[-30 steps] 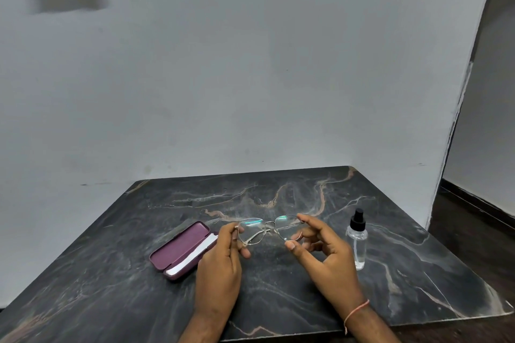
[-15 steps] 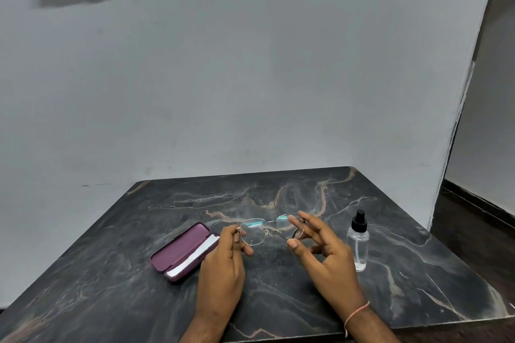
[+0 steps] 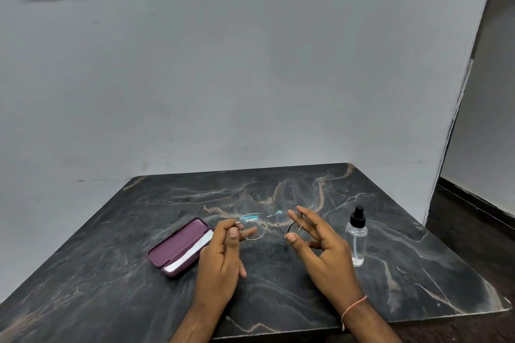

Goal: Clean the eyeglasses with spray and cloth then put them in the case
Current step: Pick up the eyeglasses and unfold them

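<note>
Thin metal-framed eyeglasses (image 3: 267, 223) hang in the air above the dark marble table (image 3: 278, 287), lenses facing away from me. My left hand (image 3: 223, 256) pinches the left end of the frame between thumb and forefinger. My right hand (image 3: 320, 248) holds the right side: its fingers lie nearly straight behind the right lens and its thumb touches the tip of the half-folded temple. A maroon glasses case (image 3: 178, 248) lies open left of my left hand, with a white cloth (image 3: 192, 255) inside. A clear spray bottle (image 3: 356, 239) with a black cap stands upright right of my right hand.
The table's back edge meets a plain grey wall (image 3: 250, 78). A doorway and dark floor (image 3: 479, 217) lie beyond the table's right edge. The front edge runs just under my wrists.
The glasses have risen slightly and tilted. My right fingers have straightened and spread, and the right temple now angles down toward my thumb. Case and bottle have not moved.
</note>
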### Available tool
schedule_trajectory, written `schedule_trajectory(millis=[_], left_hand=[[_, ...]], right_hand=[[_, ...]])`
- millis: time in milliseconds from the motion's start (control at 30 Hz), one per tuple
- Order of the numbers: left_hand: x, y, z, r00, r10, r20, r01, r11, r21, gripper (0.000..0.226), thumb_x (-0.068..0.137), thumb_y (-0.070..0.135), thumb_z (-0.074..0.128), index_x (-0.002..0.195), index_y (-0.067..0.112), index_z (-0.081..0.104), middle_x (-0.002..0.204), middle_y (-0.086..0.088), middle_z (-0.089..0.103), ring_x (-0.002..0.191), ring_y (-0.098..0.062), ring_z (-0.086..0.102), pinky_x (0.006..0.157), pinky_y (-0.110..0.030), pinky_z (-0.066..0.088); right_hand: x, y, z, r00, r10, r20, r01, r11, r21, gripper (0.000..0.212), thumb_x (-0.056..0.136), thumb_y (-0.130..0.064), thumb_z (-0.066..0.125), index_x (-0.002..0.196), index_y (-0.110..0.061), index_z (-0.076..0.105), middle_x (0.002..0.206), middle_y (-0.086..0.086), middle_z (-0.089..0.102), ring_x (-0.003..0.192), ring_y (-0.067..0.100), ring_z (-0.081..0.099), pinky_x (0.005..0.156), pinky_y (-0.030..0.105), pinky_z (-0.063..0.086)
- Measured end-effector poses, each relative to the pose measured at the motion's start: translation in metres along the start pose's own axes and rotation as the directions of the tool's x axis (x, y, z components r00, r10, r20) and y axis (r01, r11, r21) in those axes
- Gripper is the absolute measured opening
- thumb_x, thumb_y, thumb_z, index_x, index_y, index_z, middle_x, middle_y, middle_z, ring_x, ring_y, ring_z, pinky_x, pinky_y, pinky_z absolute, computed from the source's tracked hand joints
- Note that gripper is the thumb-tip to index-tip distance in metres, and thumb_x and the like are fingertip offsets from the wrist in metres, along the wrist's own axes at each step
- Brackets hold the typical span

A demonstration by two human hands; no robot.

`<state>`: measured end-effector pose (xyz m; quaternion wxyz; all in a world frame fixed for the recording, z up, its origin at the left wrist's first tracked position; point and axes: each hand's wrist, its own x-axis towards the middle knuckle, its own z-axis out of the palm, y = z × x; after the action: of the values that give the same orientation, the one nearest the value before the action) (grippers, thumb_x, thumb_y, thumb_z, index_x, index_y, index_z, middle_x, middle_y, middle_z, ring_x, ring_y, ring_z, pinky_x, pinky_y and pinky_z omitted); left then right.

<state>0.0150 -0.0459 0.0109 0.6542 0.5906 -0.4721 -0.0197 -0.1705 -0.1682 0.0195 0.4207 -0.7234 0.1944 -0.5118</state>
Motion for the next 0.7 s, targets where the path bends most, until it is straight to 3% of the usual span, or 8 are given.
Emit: schedule_trajectory(millis=[200, 400, 567, 700], left_hand=[[0.0047, 0.0067, -0.0034, 0.986, -0.133, 0.103, 0.151, 0.970, -0.192, 0.043, 0.095, 0.083, 0.050, 0.106, 0.043, 0.059, 0.132, 0.011, 0.079, 0.044, -0.028, 0.070, 0.039, -0.022, 0.045], [0.0076, 0.0022, -0.0096, 0.958, -0.218, 0.188, 0.267, 0.915, -0.302, 0.051, 0.090, 0.084, 0.056, 0.106, 0.036, 0.061, 0.126, -0.001, 0.082, 0.042, -0.025, 0.068, 0.038, -0.021, 0.042], [0.0076, -0.0008, -0.0044, 0.968, -0.184, 0.173, 0.222, 0.945, -0.241, 0.028, 0.111, 0.055, 0.042, 0.098, 0.035, 0.056, 0.115, -0.006, 0.084, 0.035, -0.018, 0.056, 0.036, -0.021, 0.036], [0.0068, -0.0023, -0.0032, 0.977, -0.159, 0.142, 0.187, 0.958, -0.215, 0.028, 0.111, 0.040, 0.039, 0.092, 0.035, 0.059, 0.081, -0.012, 0.076, 0.035, -0.011, 0.034, 0.036, -0.019, 0.028]], right_hand=[[0.0017, 0.0014, 0.0007, 1.000, 0.008, 0.013, -0.007, 1.000, -0.018, 0.057, 0.090, -0.037, 0.081, 0.144, -0.037, 0.063, 0.136, -0.017, 0.075, 0.129, -0.001, 0.068, 0.086, 0.016, 0.059], [0.0010, 0.0023, 0.0007, 1.000, -0.009, 0.020, 0.010, 0.998, -0.059, 0.058, 0.090, -0.040, 0.080, 0.145, -0.037, 0.062, 0.137, -0.017, 0.073, 0.129, -0.001, 0.068, 0.085, 0.018, 0.061], [0.0004, 0.0052, 0.0017, 1.000, -0.026, 0.009, 0.026, 0.996, -0.086, 0.057, 0.090, -0.039, 0.081, 0.144, -0.040, 0.063, 0.136, -0.021, 0.073, 0.129, 0.001, 0.068, 0.084, 0.031, 0.065], [0.0004, 0.0095, 0.0014, 0.999, -0.029, 0.024, 0.031, 0.995, -0.096, 0.058, 0.092, -0.031, 0.083, 0.145, -0.040, 0.062, 0.137, -0.020, 0.073, 0.130, 0.000, 0.067, 0.085, 0.032, 0.065]])
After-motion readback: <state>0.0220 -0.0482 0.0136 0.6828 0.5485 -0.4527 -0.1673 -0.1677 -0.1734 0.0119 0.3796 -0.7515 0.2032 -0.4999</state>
